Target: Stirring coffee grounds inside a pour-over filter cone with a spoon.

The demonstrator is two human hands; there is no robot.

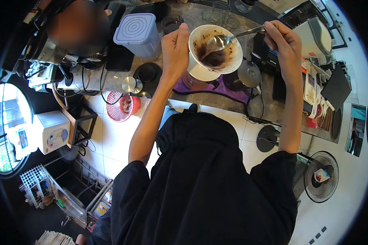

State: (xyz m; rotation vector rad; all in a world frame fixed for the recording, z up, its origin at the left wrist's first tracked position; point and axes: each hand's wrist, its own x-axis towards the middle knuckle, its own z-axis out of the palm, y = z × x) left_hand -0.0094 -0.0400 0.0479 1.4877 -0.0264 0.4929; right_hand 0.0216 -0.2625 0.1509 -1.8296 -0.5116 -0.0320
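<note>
A white coffee dripper [237,62] is tilted towards me, with wet dark coffee grounds [216,58] on its inner wall. My left hand [176,53] grips its left side; the fingertips are hidden. Between thumb and fingers my right hand [280,41] pinches the handle of a metal spoon [218,43], whose bowl is inside the dripper's mouth. Under and behind the dripper, a glass server [191,81] with a black handle stands on a purple cloth [225,95]. Whether dripper and server touch cannot be told. A dark kettle [248,73] stands just right of them.
Left on the counter are a lidded plastic container [136,33], a glass of dark liquid [171,23] and metal weights or lids [129,84]. Clear glasses [221,10] stand at the back. A pink basket [112,105] is on the floor; a cable hangs from the counter's right part.
</note>
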